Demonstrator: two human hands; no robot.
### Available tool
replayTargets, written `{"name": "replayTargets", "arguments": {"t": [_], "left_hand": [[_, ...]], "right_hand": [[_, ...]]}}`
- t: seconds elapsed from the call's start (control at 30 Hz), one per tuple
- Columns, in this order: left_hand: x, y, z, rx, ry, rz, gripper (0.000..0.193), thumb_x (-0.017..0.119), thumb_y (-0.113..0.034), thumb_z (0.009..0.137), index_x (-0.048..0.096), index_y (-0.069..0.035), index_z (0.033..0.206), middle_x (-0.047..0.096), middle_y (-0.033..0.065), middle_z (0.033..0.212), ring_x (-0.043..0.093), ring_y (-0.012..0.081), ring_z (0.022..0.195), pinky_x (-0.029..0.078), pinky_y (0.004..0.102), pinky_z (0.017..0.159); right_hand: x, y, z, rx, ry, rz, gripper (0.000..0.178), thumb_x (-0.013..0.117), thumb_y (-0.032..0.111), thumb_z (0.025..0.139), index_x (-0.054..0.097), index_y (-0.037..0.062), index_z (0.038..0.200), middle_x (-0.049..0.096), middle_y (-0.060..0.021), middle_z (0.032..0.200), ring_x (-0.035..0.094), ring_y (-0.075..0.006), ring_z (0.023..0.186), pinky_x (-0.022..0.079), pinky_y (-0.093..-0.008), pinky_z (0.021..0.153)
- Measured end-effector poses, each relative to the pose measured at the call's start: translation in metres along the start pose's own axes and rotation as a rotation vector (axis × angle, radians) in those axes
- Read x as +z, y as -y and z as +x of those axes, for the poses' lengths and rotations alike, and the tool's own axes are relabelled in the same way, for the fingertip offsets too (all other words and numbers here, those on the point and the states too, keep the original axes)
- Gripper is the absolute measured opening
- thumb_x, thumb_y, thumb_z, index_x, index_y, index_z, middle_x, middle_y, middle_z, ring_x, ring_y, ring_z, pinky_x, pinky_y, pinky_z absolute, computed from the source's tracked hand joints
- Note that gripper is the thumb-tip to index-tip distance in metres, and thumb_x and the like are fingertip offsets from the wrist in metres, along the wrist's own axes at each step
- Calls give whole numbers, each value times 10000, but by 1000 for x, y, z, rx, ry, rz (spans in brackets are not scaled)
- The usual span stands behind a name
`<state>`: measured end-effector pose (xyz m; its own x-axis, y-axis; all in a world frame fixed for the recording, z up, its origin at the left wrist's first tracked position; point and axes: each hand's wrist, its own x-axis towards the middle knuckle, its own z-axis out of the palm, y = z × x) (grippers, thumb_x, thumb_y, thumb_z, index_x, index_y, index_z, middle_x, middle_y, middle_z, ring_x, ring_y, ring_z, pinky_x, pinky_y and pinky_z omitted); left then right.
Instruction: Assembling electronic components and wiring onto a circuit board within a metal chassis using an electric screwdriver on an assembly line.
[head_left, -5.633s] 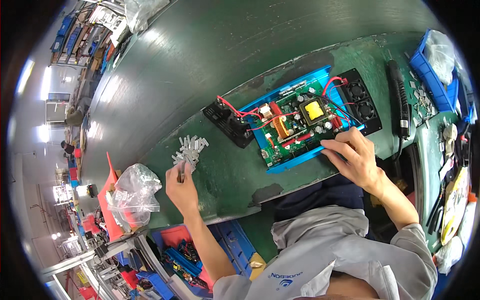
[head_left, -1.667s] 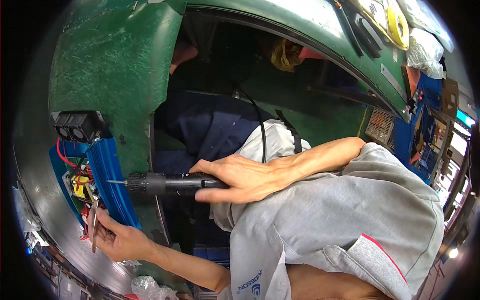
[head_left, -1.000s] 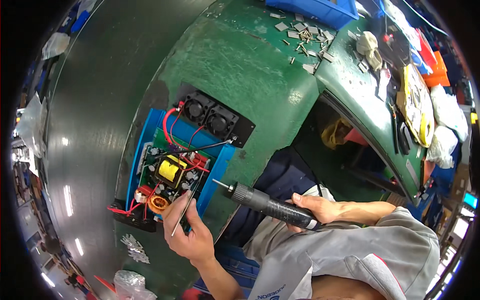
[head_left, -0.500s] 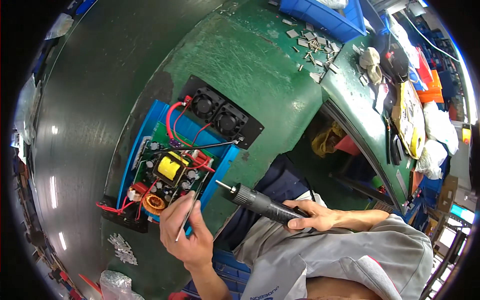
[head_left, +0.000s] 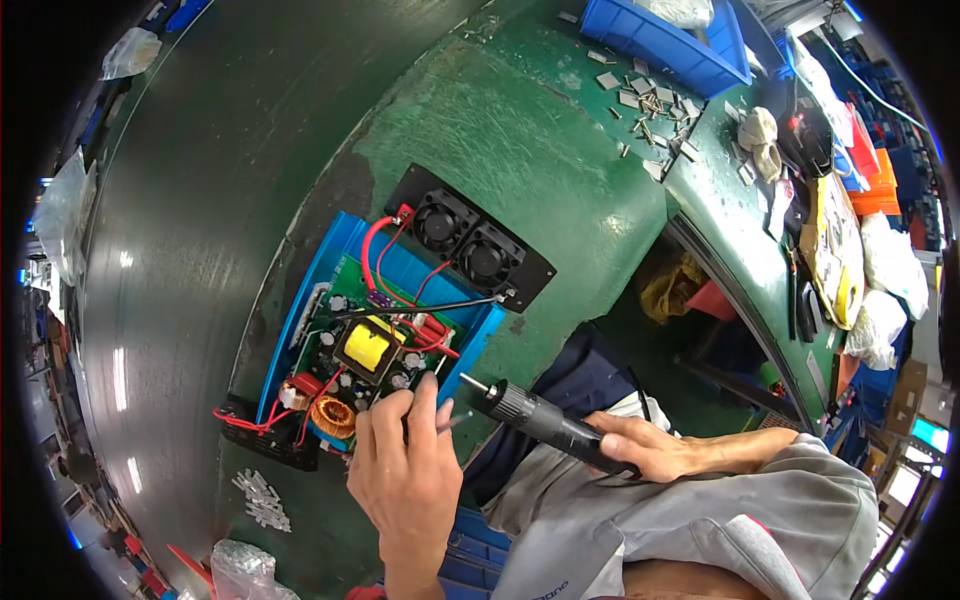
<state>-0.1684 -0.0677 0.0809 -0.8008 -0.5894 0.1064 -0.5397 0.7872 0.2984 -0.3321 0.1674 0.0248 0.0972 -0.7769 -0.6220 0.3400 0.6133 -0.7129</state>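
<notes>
My left hand (head_left: 405, 480) is closed, palm down, over the near right edge of an open electronic unit with a blue metal housing (head_left: 475, 350). A thin metal tool (head_left: 458, 420), partly hidden and blurred, sticks out from between its fingers; its kind cannot be made out. The unit's green circuit board carries a yellow transformer (head_left: 366, 346) and a copper coil (head_left: 333, 417). My right hand (head_left: 640, 445) grips a black electric screwdriver (head_left: 545, 422), its bit pointing left just off the housing's edge. Red and black wires join the board to a black panel with two fans (head_left: 465, 240).
Small metal pieces (head_left: 262, 500) lie in a pile on the green bench beside a clear plastic bag (head_left: 245, 572). Toward the back are scattered metal plates and pins (head_left: 655, 105) and a blue bin (head_left: 665, 50). A side table (head_left: 740, 240) with gloves and bags stands right.
My left hand has turned palm down and its fingers have moved over the housing's edge. The thin tool now points out to the right. The screwdriver stays in my right hand; the whole view has shifted slightly.
</notes>
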Motion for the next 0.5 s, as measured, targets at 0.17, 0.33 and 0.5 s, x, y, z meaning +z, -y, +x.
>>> {"name": "replayTargets", "arguments": {"t": [0.17,0.33,0.5], "left_hand": [[-4,-3,3,26,47,79,216,696,-110,906,685,-44,1112,582,76,972,625,271,880,520,386,649],[-8,1,8,54,143,44,232,693,-117,907,670,-42,1126,554,77,942,636,256,861,519,392,612],[-10,7,10,75,163,53,250,713,-108,873,673,-49,1112,544,60,919,632,237,836,495,382,596]], "right_hand": [[2,-5,0,18,-38,24,816,326,679,1020,507,-53,1333,637,-58,927,565,-130,867,453,-291,811],[-2,-3,7,-21,-2,48,657,275,538,1089,526,-6,1360,664,-69,876,618,-129,852,492,-296,790],[-6,-13,18,134,94,376,801,372,730,974,566,-5,1230,635,-89,787,598,-150,661,462,-277,610]]}}
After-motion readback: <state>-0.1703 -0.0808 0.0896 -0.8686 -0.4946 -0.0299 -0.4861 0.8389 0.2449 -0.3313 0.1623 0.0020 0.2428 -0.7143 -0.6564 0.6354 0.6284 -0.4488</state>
